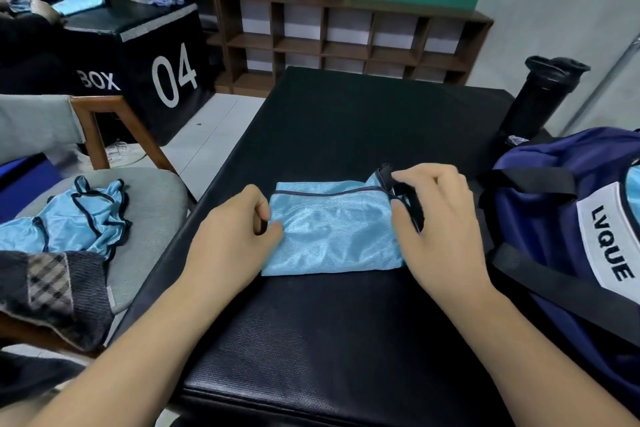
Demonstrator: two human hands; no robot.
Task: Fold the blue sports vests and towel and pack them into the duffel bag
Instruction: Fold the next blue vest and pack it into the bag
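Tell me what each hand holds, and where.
Both hold the folded blue vest: left hand pinches its left edge, right hand pinches the dark-trimmed right end.

Blue vest [332,236] between left hand [235,232], right hand [438,218]

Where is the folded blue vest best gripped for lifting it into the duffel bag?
At its two short ends, from left and right: the folded blue vest lies flat and wide on the black mat, so pinching both ends would probably keep the fold.
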